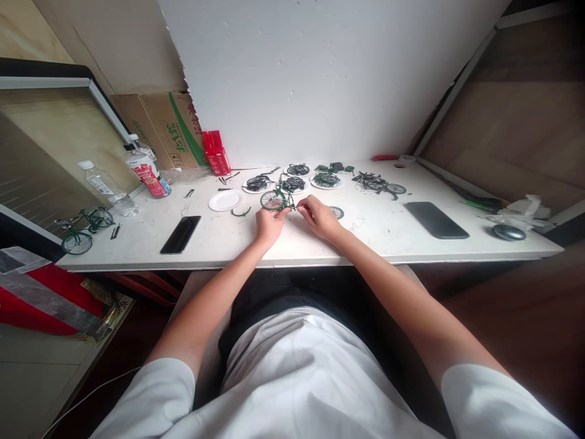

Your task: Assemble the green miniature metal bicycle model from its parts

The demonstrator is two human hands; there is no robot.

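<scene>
My left hand (270, 225) grips a green model bicycle (273, 200) low on its frame. One spoked wheel is on the bicycle, on the left. At its right end my right hand (320, 216) has thumb and fingers pinched together; whatever they hold is too small to make out. A loose green wheel (337, 212) lies on the table just beyond my right hand. Left of the bicycle lies a curved dark part (241, 213), close to a bare white plate (225, 200).
Several plates of dark bicycle parts (258, 183) stand behind my hands, with a parts pile (377, 183) to their right. A phone (181, 235), bottles (148, 174) and another model bicycle (82, 228) are at left. A dark flat slab (437, 220) and a mouse (509, 232) lie right.
</scene>
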